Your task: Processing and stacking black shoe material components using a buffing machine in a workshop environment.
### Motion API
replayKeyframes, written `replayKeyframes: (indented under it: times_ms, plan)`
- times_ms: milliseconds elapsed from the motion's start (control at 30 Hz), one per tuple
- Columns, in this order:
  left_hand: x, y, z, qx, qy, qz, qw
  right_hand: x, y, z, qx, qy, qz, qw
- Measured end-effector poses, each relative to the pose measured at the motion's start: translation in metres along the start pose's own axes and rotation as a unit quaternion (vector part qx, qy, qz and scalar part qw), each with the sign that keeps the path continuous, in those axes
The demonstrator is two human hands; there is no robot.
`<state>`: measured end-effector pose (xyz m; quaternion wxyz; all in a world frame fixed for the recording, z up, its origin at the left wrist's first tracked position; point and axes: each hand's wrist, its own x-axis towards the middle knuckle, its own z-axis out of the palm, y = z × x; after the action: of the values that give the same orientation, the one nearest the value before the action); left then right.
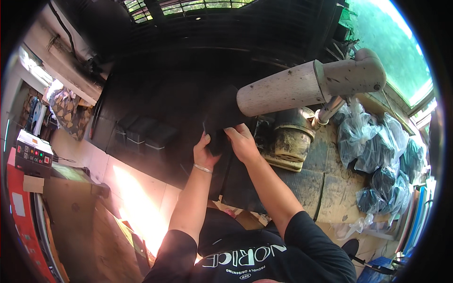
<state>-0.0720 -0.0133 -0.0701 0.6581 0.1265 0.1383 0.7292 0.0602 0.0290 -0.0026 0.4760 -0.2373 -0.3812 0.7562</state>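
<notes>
Both my hands grip a dark, flat piece of black material (221,115), held up in front of me. My left hand (204,152), with a thin bracelet at the wrist, clasps its lower left edge. The lower right part is pinched by my right hand (242,141), thumb on top. The piece reaches up to the ribbed grey cylinder (283,89) of a machine arm. Beneath my hands lies a stack of similar dark sheets (240,188) on the worn wooden bench (330,188).
A grimy round machine head (292,137) sits under the grey arm, right of my hands. Clear plastic bags of dark pieces (382,151) are piled at the right. Black bins (141,134) stand on the floor at left, and a control box with buttons (32,153) at far left.
</notes>
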Motion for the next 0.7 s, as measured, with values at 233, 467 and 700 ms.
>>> replayKeyframes:
  times_ms: [233,467,700]
  plan:
    - [-0.010,-0.003,0.011,0.015,-0.018,0.000,1.000,-0.006,0.012,-0.009,0.020,-0.002,-0.005,1.000]
    - [-0.021,-0.005,0.008,0.050,-0.011,0.000,0.999,-0.014,0.019,-0.022,-0.001,-0.051,0.032,0.998]
    - [-0.028,-0.007,0.008,0.037,-0.031,-0.009,0.999,-0.026,0.023,-0.022,0.000,-0.029,0.020,0.999]
